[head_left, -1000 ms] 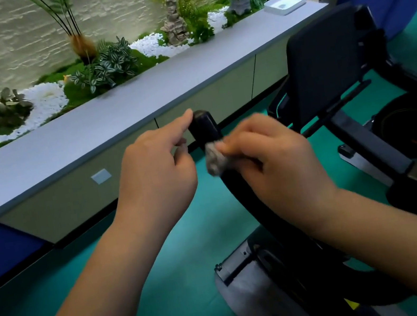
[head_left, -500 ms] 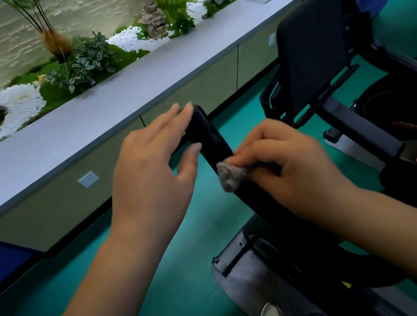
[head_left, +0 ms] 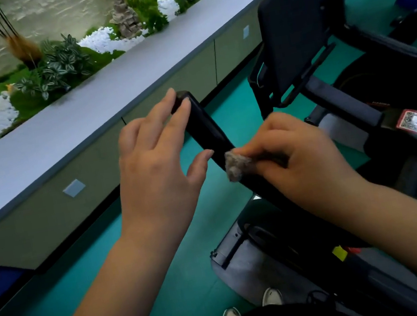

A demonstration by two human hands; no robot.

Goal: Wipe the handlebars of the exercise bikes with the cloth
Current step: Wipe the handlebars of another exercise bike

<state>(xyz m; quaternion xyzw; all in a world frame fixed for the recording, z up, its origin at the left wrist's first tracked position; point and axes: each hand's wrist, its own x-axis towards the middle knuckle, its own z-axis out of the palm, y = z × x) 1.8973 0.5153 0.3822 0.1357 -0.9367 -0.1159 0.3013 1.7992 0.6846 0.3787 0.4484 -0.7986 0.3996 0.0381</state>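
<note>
Between our right hand's [head_left: 304, 152] pinched fingers, the grey cloth [head_left: 238, 165] presses the black handlebar [head_left: 206, 130] midway; our left hand [head_left: 158, 166], fingers spread loose, steadies its tip. We judge wiping underway; next, slide the cloth along. Beyond lie teal floor [head_left: 86, 291] and planter ledge [head_left: 82, 113].

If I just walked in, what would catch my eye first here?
Dead centre, the right hand presses a small grey cloth against a black handlebar, while the left hand rests open-fingered by its tip. Behind, a planter ledge holds white pebbles and greenery.
</note>
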